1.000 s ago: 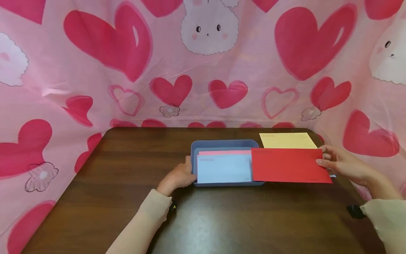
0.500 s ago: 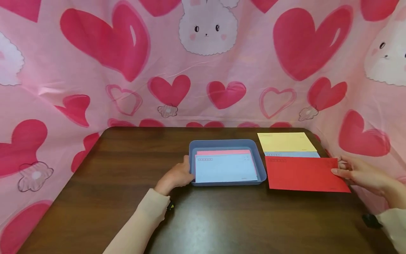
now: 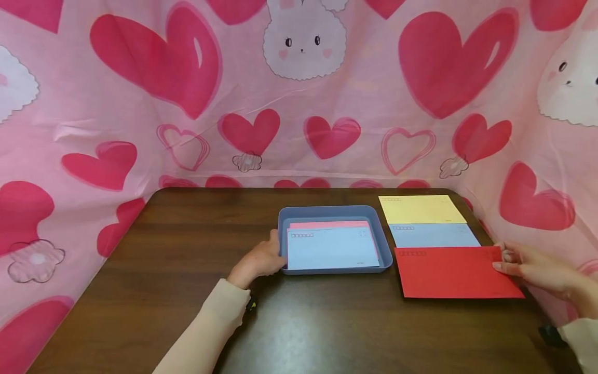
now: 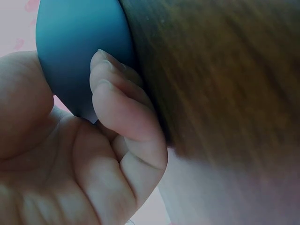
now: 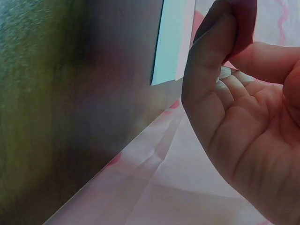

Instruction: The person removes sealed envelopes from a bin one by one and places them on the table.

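A red envelope (image 3: 458, 272) is pinched at its right edge between the thumb and fingers of my right hand (image 3: 537, 270). It slants slightly above the table, below a light blue envelope (image 3: 432, 236) and a yellow envelope (image 3: 422, 209). My left hand (image 3: 259, 259) grips the left end of a blue-grey tray (image 3: 385, 249). The left wrist view has the fingers (image 4: 126, 108) curled against the tray wall (image 4: 84, 42), the thumb on its other side. Inside the tray, a pale blue envelope (image 3: 331, 249) lies over a pink envelope (image 3: 327, 224).
The brown wooden table (image 3: 196, 228) has rounded far corners. A pink cloth (image 3: 299, 104) printed with hearts and rabbits hangs behind it and along both sides. The envelopes on the right lie close to the table's right edge.
My right hand has carried the red envelope right and nearer, away from over the tray's right end. The light blue envelope under the yellow one has come into view. My left hand keeps its grip.
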### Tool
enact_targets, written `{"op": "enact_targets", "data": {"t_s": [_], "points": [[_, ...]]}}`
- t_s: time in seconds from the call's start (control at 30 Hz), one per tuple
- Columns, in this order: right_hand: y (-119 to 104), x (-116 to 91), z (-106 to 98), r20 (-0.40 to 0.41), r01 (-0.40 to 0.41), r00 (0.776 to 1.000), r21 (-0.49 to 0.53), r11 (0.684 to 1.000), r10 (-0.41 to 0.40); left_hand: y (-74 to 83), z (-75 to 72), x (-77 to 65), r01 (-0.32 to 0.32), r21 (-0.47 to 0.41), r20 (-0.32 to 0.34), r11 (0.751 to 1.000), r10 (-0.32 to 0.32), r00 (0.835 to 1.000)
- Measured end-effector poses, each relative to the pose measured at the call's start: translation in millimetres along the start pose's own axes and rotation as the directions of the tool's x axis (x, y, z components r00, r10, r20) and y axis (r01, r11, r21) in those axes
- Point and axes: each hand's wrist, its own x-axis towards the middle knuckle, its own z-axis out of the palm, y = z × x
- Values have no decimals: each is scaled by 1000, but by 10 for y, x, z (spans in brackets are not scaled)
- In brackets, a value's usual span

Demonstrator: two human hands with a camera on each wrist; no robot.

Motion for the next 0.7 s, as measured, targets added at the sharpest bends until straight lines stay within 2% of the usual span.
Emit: {"op": "enact_targets", "data": {"t_s": [0.13, 0.4, 0.57, 0.7], "points": [[25, -15, 13, 5, 8, 1000, -74, 997, -8, -2, 7, 2, 1, 7, -2, 1000, -1, 1000], [20, -58, 55, -53, -13, 999, -216, 976, 2, 10, -1, -8, 2, -1, 3, 1000, -2, 1000], [3, -71, 70, -11, -74, 997, -168, 983, 74, 12, -24, -13, 0, -5, 5, 1000, 0, 1000], [-13, -85, 105, -39, -77, 997, -138, 987, 72, 15, -38, -8, 4, -6, 5, 1000, -4, 1000]]}}
